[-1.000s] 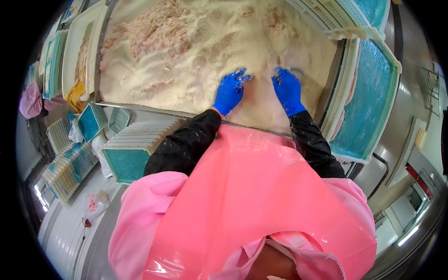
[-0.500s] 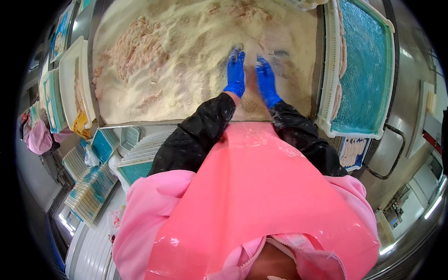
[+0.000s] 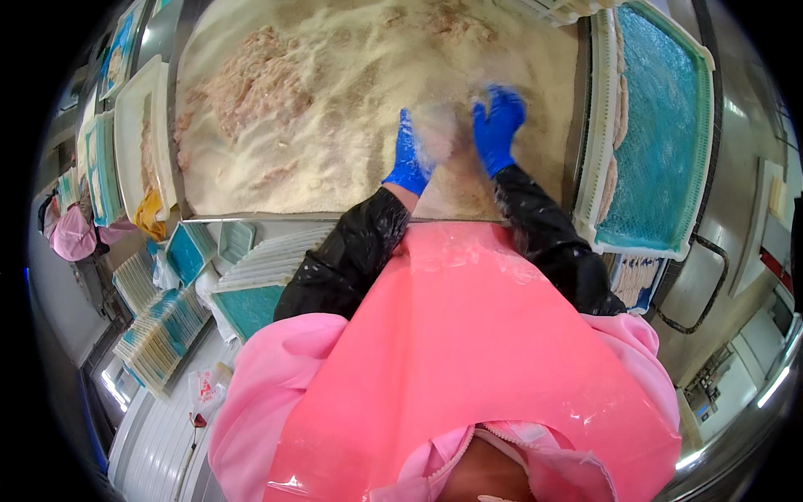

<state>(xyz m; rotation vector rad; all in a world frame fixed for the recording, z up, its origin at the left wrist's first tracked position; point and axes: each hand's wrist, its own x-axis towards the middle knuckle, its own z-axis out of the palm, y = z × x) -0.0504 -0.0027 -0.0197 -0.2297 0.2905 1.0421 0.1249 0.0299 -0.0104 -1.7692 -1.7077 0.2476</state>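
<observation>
Both hands wear blue gloves and are over a large tray spread with pale yellow crumbs. My left hand is edge-on with its fingers stretched out, dusted with crumbs. To its right, a blurred pale pink piece that looks like raw meat lies between the hands; whether the left palm touches it is unclear. My right hand is open, palm down and thumb apart, a little above the crumbs. Toward the left of the tray is a heap of raw pink meat, partly covered in crumbs.
On the right stands a pale-rimmed crate with a teal mesh lining and coated pieces along its left edge. A white tub with a yellow cloth is to the left. Stacked teal and white trays sit lower left.
My right hand has moved up and right, its thumb spreading away from the fingers. My left hand has shifted down and left. A blurred pale piece now shows between them.
</observation>
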